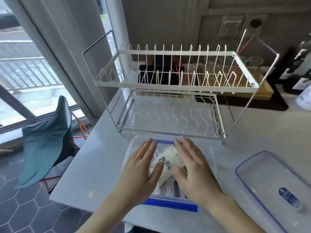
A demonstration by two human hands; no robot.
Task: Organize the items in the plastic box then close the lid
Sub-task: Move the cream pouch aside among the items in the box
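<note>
Both hands, left hand [143, 167] and right hand [193, 167], are lying open and flat on the packets [168, 163] inside the plastic box [129, 148] at the desk's near edge. I'm judging organizing underway; next, fetching the lid [262, 175], lying right.

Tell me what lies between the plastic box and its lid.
Only bare white counter separates the box from the lid on its right, seen in the head view.
</note>
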